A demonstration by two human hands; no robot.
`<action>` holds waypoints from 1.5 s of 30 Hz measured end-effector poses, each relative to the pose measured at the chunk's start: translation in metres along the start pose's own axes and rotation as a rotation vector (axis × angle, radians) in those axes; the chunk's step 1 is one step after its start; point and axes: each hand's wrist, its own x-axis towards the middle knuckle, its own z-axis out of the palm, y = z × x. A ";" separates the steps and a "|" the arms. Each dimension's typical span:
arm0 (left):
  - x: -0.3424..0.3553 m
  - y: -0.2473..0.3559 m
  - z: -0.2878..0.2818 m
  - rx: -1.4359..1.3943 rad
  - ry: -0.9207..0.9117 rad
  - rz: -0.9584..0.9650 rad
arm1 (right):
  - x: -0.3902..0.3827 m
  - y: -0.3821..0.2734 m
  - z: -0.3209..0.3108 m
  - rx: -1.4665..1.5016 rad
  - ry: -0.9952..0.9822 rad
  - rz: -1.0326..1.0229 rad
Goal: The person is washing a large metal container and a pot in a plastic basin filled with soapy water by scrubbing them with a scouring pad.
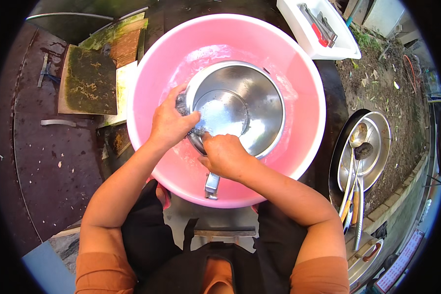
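Note:
A shiny stainless steel saucepan (267, 110) is tilted inside a large pink basin (308, 98), its open mouth facing up toward me. At the pan's left side, my left hand (170, 122) is closed round a dark steel wool scrubber (181, 105), pressing it to the wall near the rim. My right hand (226, 154) grips the near edge of the pan close to its handle (211, 183), fingers curled over the rim. The handle points toward me over the basin's near side. Some water shows in the basin round the pan.
A white tub (304, 29) with tongs and a red-handled tool stands far right. Pans (377, 161) with several ladles lie on the right, above a metal lid (365, 262). Mossy boards (88, 81) lie to the left on a dark red surface (54, 147).

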 end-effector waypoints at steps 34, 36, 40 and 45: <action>-0.021 -0.074 0.000 -0.112 -0.187 -0.242 | -0.033 0.089 0.016 1.093 0.669 0.095; -0.020 -0.074 -0.002 -0.073 -0.217 -0.265 | -0.035 0.082 0.021 1.169 0.648 0.123; -0.013 -0.048 -0.025 0.223 -0.346 -0.282 | -0.026 0.080 0.031 1.132 0.712 0.046; -0.017 -0.022 -0.049 0.792 -0.457 0.089 | -0.025 0.073 0.039 1.054 0.720 0.038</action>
